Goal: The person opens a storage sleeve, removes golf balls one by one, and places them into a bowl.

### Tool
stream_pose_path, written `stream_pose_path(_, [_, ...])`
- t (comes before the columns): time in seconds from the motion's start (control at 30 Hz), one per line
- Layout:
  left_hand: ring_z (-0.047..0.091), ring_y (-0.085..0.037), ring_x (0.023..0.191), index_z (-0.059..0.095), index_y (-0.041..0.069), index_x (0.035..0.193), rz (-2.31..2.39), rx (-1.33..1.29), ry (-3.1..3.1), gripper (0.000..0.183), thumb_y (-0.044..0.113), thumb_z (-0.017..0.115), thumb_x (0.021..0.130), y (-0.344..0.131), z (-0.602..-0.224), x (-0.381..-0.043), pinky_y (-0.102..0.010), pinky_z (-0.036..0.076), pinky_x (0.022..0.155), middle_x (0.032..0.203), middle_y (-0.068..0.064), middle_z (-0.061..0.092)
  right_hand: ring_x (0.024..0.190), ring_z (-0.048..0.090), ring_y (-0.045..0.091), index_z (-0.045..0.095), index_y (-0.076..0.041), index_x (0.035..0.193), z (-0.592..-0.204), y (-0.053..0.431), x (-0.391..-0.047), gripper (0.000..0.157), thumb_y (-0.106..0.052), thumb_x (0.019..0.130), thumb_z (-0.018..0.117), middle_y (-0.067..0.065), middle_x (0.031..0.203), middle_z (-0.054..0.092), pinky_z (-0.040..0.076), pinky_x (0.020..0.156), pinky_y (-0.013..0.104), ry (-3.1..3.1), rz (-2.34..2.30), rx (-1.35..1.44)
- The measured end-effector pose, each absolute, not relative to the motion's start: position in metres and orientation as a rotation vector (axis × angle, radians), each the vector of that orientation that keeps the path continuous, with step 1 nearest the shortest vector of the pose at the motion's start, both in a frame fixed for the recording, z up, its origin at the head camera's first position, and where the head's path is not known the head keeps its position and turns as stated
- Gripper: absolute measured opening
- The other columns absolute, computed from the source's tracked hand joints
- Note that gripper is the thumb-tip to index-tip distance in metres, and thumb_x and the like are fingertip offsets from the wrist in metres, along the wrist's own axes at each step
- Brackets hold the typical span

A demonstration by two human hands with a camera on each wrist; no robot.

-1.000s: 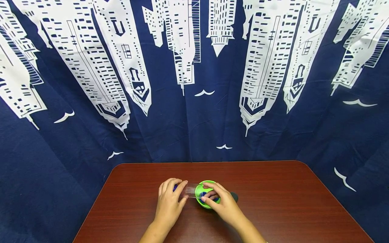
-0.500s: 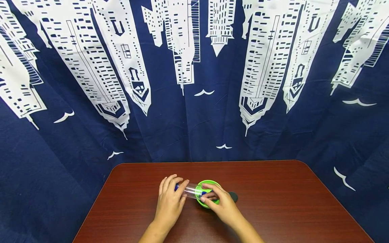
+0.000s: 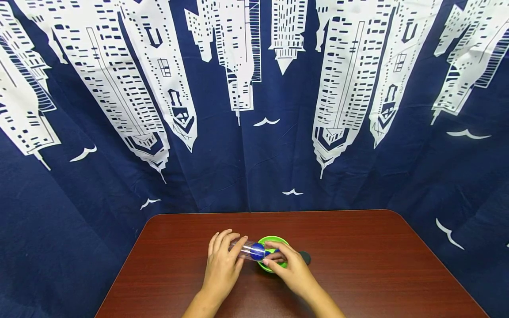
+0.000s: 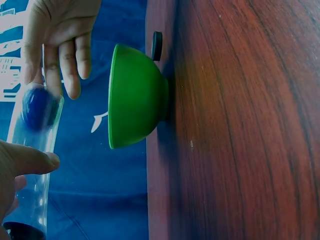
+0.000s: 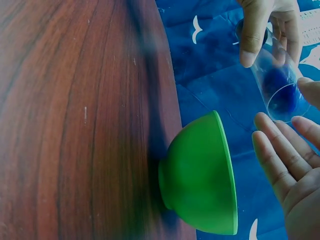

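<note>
My left hand [image 3: 223,260] grips a clear tube [image 3: 245,251] by its left part, thumb and fingers around it, held above the table. A blue ball [image 3: 257,251] lies inside at the tube's right end, and in the left wrist view it looks blurred. My right hand [image 3: 290,264] is at the tube's mouth, its fingers [image 5: 275,165] fairly straight and spread around the opening. Below it stands a green bowl [image 4: 137,97] on the table. Something blue shows between the right hand's fingers over the bowl, mostly hidden.
A dark round disc [image 3: 305,257] rests on the brown table [image 3: 358,247] right of the bowl. Behind the table's far edge hangs a blue cloth [image 3: 270,168] printed with white buildings and birds.
Inside the tube, the blue ball has moved from the left end, under my left fingers, to the right end by my right hand. Both hands stay nearly in place.
</note>
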State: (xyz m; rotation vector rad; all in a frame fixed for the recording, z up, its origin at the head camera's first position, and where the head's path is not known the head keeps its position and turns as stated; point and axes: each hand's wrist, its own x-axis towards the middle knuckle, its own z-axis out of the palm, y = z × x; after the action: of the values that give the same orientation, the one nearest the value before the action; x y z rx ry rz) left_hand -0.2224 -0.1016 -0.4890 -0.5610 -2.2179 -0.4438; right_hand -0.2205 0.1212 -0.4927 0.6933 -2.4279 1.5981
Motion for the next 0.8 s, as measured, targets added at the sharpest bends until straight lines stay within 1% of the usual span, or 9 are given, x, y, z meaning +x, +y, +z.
stream_pose_path(0.13, [0.056,-0.032,0.127,0.072,0.018,0.121,-0.459,-0.557,-2.233,0.064,0.009,0.095,0.062,-0.101,-0.490,-0.222,-0.052,0.032,0.115,0.122,-0.003,0.064,0.097,0.072,0.016,0.062,-0.012,0.132,-0.494,0.121,-0.220,0.046,-0.030,0.092,0.075,0.007,0.115,0.068,0.059,0.084,0.024,-2.422,1.606,0.671])
stream_pose_path(0.23, [0.056,-0.032,0.127,0.072,0.018,0.120,-0.469,-0.557,-2.225,0.063,0.009,0.095,0.062,-0.101,-0.491,-0.222,-0.052,0.032,0.115,0.121,-0.003,0.064,0.099,0.072,0.019,0.063,-0.009,0.131,-0.494,0.122,-0.220,0.046,-0.028,0.092,0.075,0.009,0.116,0.067,0.059,0.085,0.024,-2.399,1.631,0.678])
stream_pose_path(0.37, [0.056,-0.030,0.126,0.072,0.018,0.120,-0.478,-0.557,-2.206,0.063,0.009,0.095,0.062,-0.100,-0.491,-0.223,-0.052,0.032,0.114,0.120,-0.003,0.064,0.099,0.072,0.017,0.063,-0.010,0.131,-0.493,0.122,-0.220,0.045,-0.027,0.091,0.075,0.009,0.118,0.066,0.059,0.085,0.024,-2.374,1.643,0.690])
stream_pose_path(0.53, [0.058,-0.029,0.120,0.072,0.018,0.120,-0.490,-0.534,-2.193,0.064,0.012,0.096,0.061,-0.099,-0.494,-0.222,-0.053,0.036,0.110,0.119,-0.003,0.065,0.098,0.071,0.017,0.064,-0.011,0.129,-0.493,0.122,-0.220,0.043,-0.026,0.091,0.076,0.009,0.117,0.066,0.059,0.085,0.024,-2.351,1.626,0.686])
stream_pose_path(0.67, [0.059,-0.028,0.115,0.073,0.017,0.119,-0.523,-0.506,-2.175,0.066,0.013,0.097,0.058,-0.098,-0.498,-0.224,-0.053,0.040,0.105,0.116,-0.003,0.065,0.098,0.071,0.017,0.064,-0.007,0.129,-0.489,0.123,-0.221,0.044,-0.023,0.090,0.077,0.009,0.116,0.066,0.059,0.085,0.024,-2.332,1.622,0.673])
stream_pose_path(0.8, [0.059,-0.026,0.113,0.073,0.016,0.119,-0.598,-0.461,-2.189,0.065,0.014,0.098,0.059,-0.097,-0.500,-0.225,-0.052,0.041,0.102,0.114,-0.002,0.064,0.097,0.071,0.018,0.065,-0.005,0.128,-0.486,0.125,-0.222,0.044,-0.021,0.089,0.078,0.006,0.115,0.066,0.060,0.085,0.027,-2.307,1.607,0.664])
